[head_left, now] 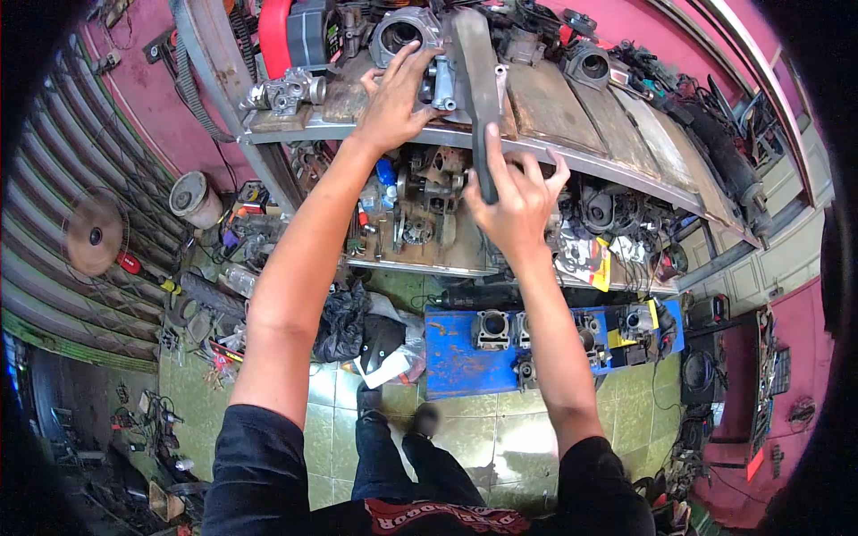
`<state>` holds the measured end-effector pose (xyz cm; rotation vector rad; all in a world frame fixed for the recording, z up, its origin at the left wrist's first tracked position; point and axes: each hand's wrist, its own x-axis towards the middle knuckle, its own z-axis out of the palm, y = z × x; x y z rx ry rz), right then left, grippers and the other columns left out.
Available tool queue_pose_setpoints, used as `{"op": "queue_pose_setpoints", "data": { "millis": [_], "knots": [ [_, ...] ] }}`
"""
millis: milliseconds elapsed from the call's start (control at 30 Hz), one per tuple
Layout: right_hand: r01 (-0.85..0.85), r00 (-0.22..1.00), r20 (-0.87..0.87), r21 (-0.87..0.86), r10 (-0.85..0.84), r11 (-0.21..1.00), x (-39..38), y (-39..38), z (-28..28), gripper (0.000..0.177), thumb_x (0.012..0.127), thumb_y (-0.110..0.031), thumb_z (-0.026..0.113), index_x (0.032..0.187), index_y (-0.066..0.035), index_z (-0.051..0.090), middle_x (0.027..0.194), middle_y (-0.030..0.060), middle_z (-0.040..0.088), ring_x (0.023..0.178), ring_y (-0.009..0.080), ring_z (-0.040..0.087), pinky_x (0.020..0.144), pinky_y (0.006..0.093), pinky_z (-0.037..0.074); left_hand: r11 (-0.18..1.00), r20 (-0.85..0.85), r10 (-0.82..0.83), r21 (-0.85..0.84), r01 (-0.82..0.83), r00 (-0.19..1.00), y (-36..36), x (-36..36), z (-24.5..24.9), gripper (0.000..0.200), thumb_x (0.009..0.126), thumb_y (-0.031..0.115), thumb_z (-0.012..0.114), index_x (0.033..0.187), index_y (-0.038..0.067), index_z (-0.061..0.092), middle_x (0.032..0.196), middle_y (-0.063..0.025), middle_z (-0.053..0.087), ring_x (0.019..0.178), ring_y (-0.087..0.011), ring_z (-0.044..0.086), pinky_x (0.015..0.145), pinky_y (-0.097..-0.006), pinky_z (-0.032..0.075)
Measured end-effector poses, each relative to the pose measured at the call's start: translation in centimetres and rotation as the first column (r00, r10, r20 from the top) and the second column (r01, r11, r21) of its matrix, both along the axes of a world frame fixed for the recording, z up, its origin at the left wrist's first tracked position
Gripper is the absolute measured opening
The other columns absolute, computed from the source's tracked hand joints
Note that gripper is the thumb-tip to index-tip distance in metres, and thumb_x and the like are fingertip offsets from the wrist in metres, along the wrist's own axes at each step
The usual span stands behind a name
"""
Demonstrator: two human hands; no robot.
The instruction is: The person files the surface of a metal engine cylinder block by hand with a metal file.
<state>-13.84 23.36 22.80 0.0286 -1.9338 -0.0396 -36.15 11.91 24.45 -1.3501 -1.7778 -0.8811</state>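
My left hand point(393, 100) is at the upper shelf, its index finger and thumb around the two ends of a small silver metal part point(444, 85). The other fingers reach toward a grey cast housing point(404, 34) with a round opening. My right hand point(518, 201) is raised in front of the shelf edge, thumb and index finger against a long grey flat bar point(481, 76). The bar stands nearly upright in this view, wide and blurred at its top, narrow and dark at the hand. It overlaps the shelf beside the silver part.
Engine parts, such as a silver carburetor-like part point(288, 92), crowd the wooden shelf point(559, 107). A red and black case point(299, 36) stands behind. Below are a lower shelf point(420, 259) of parts and a blue board point(456, 375) with cylinder blocks point(492, 329). A fan point(96, 234) is at left.
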Motion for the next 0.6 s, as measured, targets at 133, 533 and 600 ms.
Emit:
{"op": "queue_pose_setpoints", "data": {
  "millis": [133,533,600],
  "knots": [
    [-0.037,0.992,0.118,0.02,0.035,0.999,3.2,1.4,-4.6,0.072,0.071,-0.019,0.078,0.141,-0.01,0.064,0.071,0.0015,0.061,0.082,0.0185,0.062,0.102,0.0583,0.037,1.0,0.009,0.002,-0.013,-0.002,1.0,-0.2,-0.2,0.1,0.084,0.081,0.035,0.074,0.155,0.019,0.037,0.156,-0.0068,0.046,0.153,-0.0234,0.031,0.105,-0.0544,0.024],
    [-0.107,0.957,0.285,0.206,0.044,0.973,5.5,5.7,1.2,0.073,0.068,-0.02,0.078,0.139,-0.014,0.066,0.067,0.0015,0.058,0.084,0.0187,0.063,0.103,0.0628,0.038,0.999,0.062,-0.023,-0.032,0.025,0.998,0.0,0.0,0.3,0.082,0.077,0.028,0.074,0.153,0.024,0.042,0.155,-0.0005,0.048,0.154,-0.0228,0.031,0.107,-0.0535,0.022],
    [-0.112,0.956,0.289,0.212,0.048,0.971,5.9,5.8,1.1,0.072,0.068,-0.02,0.078,0.139,-0.014,0.066,0.067,0.0015,0.058,0.084,0.0183,0.064,0.104,0.0624,0.038,0.999,0.065,-0.023,-0.029,0.025,0.998,-0.1,0.3,0.5,0.082,0.078,0.027,0.074,0.153,0.024,0.041,0.155,-0.0006,0.048,0.154,-0.0227,0.03,0.107,-0.0531,0.023]
  ]
}}
